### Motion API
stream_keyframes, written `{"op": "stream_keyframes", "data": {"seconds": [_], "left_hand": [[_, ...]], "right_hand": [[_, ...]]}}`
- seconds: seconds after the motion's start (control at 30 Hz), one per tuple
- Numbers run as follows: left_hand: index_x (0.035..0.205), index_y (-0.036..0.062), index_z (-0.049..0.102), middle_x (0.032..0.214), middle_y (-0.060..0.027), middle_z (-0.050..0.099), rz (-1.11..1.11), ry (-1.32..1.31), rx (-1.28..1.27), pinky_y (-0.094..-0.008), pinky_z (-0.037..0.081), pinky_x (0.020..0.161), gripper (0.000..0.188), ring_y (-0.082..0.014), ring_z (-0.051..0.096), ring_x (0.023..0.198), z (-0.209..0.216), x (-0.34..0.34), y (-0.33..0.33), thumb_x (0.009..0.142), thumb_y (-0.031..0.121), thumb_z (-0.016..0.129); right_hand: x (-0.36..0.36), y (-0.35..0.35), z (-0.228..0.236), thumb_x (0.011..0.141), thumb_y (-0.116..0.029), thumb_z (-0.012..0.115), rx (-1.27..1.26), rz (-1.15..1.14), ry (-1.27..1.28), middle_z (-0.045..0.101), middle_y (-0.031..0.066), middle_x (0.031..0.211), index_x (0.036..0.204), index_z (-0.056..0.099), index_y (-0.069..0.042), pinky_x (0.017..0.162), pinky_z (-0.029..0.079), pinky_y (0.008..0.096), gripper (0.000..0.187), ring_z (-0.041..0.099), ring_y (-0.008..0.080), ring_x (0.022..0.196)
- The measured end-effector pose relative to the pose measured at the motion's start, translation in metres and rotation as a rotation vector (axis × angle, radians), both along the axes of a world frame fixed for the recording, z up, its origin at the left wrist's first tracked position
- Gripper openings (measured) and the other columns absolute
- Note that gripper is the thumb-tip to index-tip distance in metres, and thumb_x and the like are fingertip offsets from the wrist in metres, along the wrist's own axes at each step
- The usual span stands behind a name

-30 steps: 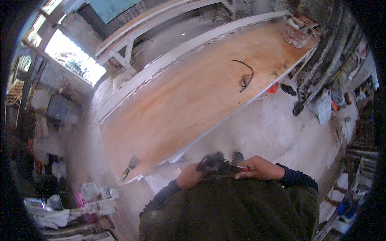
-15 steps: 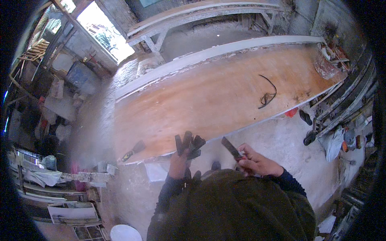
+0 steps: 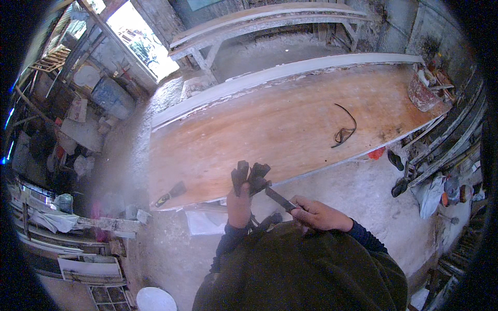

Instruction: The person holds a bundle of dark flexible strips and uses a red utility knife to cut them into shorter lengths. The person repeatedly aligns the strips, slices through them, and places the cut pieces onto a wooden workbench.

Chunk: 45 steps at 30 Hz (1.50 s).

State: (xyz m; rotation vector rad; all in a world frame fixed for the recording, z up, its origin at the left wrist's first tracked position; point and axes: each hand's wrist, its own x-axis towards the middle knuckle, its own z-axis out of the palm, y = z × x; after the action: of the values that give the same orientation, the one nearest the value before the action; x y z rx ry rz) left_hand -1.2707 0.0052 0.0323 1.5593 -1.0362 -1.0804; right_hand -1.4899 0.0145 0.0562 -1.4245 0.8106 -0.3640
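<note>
My left hand [image 3: 240, 207] is raised over the near edge of a long wooden panel [image 3: 223, 129], fingers apart. Dark, strip-like coverings [image 3: 258, 173] show around the fingers; their exact kind is unclear. My right hand [image 3: 322, 215], just off the panel's edge, is closed around a flat, dark, blade-like tool [image 3: 280, 198]. Its tip points up and left, close to the left fingers; whether it touches them I cannot tell. A putty knife [image 3: 170, 194] with a black and yellow handle lies at the panel's near left corner.
A thin black cord [image 3: 345, 129] lies on the panel's right half. A stained container [image 3: 423, 93] stands at its far right end. Behind runs a long bench [image 3: 259, 23]. Dark shoes [image 3: 397, 160] and a red scrap [image 3: 376, 153] are on the floor. A white round lid-like thing [image 3: 155, 299] sits lower left.
My right hand has moved left, bringing the blade-like tool up to my left fingers. My left hand has shifted slightly right, its fingers closer together. The view has tilted a little.
</note>
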Motion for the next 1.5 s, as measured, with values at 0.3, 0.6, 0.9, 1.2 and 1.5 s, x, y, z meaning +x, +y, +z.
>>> {"op": "stream_keyframes", "data": {"seconds": [0.3, 0.6, 0.9, 1.2, 1.5], "left_hand": [[0.101, 0.0015, 0.053, 0.081, -0.0156, 0.059, 0.082, -0.058, 0.037, -0.0323, 0.043, 0.068, 0.029, -0.0230, 0.057, 0.074, -0.025, -0.017, -0.001, 0.082, 0.023, 0.051], [0.100, 0.0038, 0.055, 0.084, -0.0177, 0.060, 0.000, -0.154, 0.023, -0.0344, 0.043, 0.070, 0.026, -0.0279, 0.059, 0.080, -0.044, -0.016, -0.002, 0.081, 0.022, 0.051], [0.100, 0.0045, 0.057, 0.082, -0.0186, 0.061, -0.084, -0.159, -0.026, -0.0356, 0.044, 0.068, 0.029, -0.0313, 0.060, 0.078, -0.071, -0.010, -0.001, 0.080, 0.025, 0.053], [0.099, 0.0035, 0.057, 0.082, -0.0168, 0.061, -0.303, -0.307, -0.212, -0.0344, 0.045, 0.066, 0.024, -0.0282, 0.061, 0.075, -0.059, -0.002, 0.005, 0.078, 0.016, 0.055], [0.098, 0.0049, 0.058, 0.081, -0.0134, 0.063, -0.386, -0.285, -0.125, -0.0308, 0.047, 0.066, 0.027, -0.0210, 0.061, 0.072, -0.038, 0.002, 0.010, 0.072, 0.000, 0.052]], "right_hand": [[-0.007, -0.005, -0.011, 0.090, -0.029, 0.042, -0.011, -0.126, -0.009, 0.043, -0.0012, 0.068, 0.094, 0.047, -0.005, 0.053, 0.037, 0.0222, 0.025, 0.043, 0.0072, 0.057], [-0.007, -0.011, 0.004, 0.087, -0.027, 0.049, -0.234, -0.157, 0.097, 0.042, 0.0006, 0.054, 0.085, 0.050, -0.004, 0.048, 0.035, 0.0253, 0.022, 0.042, 0.0082, 0.051], [-0.004, -0.016, 0.012, 0.083, -0.025, 0.055, -0.300, -0.147, 0.181, 0.044, 0.0030, 0.054, 0.082, 0.052, -0.004, 0.048, 0.036, 0.0270, 0.022, 0.043, 0.0110, 0.050], [0.000, -0.012, 0.009, 0.082, -0.024, 0.055, -0.429, -0.218, 0.118, 0.043, 0.0065, 0.054, 0.087, 0.053, -0.003, 0.048, 0.035, 0.0281, 0.022, 0.041, 0.0127, 0.049], [-0.001, -0.008, -0.009, 0.080, -0.020, 0.058, -0.385, -0.179, 0.111, 0.046, 0.0065, 0.058, 0.089, 0.054, -0.002, 0.053, 0.037, 0.0280, 0.020, 0.040, 0.0099, 0.057]]}}
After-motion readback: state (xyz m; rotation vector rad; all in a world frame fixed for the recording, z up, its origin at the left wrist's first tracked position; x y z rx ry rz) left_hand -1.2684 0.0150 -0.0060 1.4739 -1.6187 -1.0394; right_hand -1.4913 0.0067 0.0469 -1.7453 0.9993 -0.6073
